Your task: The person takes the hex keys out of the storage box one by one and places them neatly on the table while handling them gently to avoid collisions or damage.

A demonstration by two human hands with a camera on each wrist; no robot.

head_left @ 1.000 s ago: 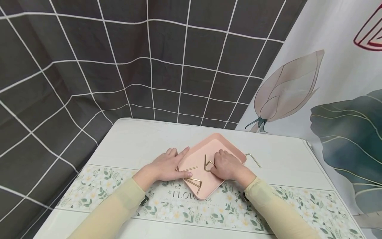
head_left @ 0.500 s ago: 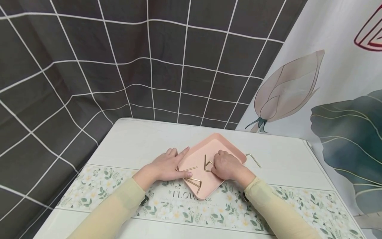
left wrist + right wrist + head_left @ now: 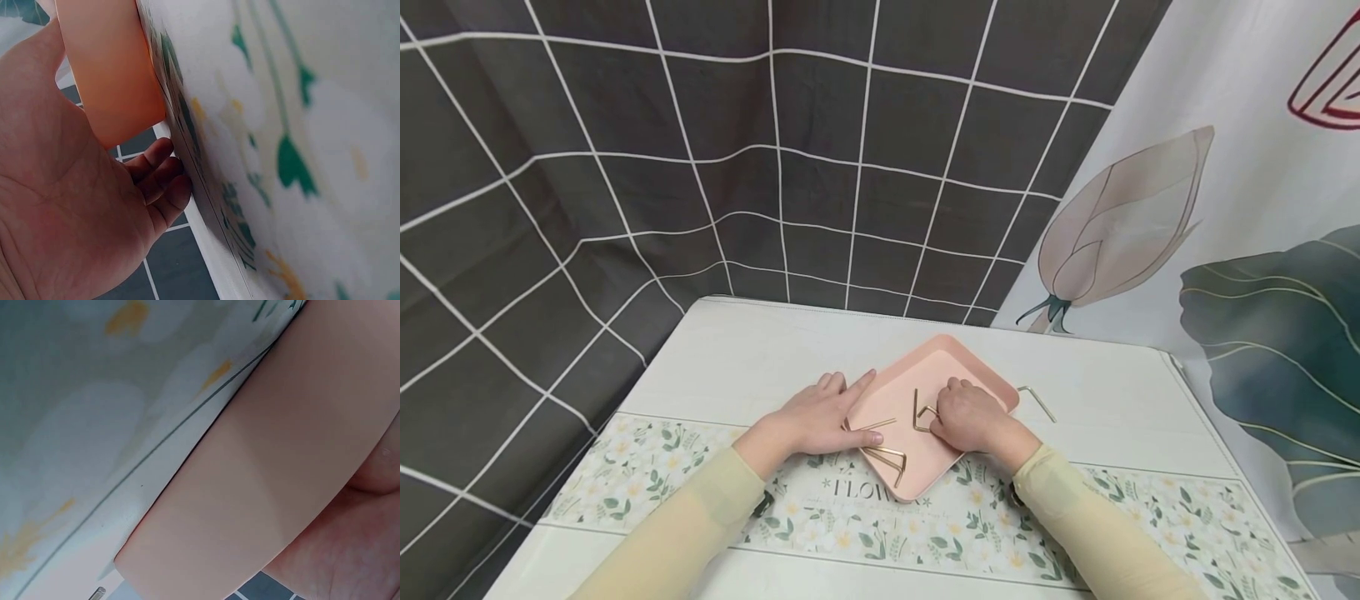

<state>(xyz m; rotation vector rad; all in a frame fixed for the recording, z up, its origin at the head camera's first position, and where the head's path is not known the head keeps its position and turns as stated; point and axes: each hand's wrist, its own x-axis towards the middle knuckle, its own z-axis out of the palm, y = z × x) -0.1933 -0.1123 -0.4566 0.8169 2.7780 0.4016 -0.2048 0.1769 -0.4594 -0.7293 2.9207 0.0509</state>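
Note:
A pink tray (image 3: 891, 390) lies turned cornerwise on the table, with several gold L-shaped hex keys in it. My left hand (image 3: 820, 421) holds its left corner: thumb over the rim, index finger along the side. In the left wrist view the other fingers (image 3: 164, 181) are bent below the tray's wall (image 3: 112, 75). Hex keys (image 3: 887, 457) lie by that thumb. My right hand (image 3: 970, 415) is inside the tray, fingers curled down, with a hex key (image 3: 928, 407) sticking out from under them. Its fingertips are hidden. Another hex key (image 3: 915, 408) lies just left of it.
One more hex key (image 3: 1039, 403) lies on the table right of the tray. A white table cover with a floral band (image 3: 865, 533) spreads under everything. Behind stands a dark grid-patterned curtain (image 3: 820, 192), with a white leaf-printed one (image 3: 1120, 225) at the right.

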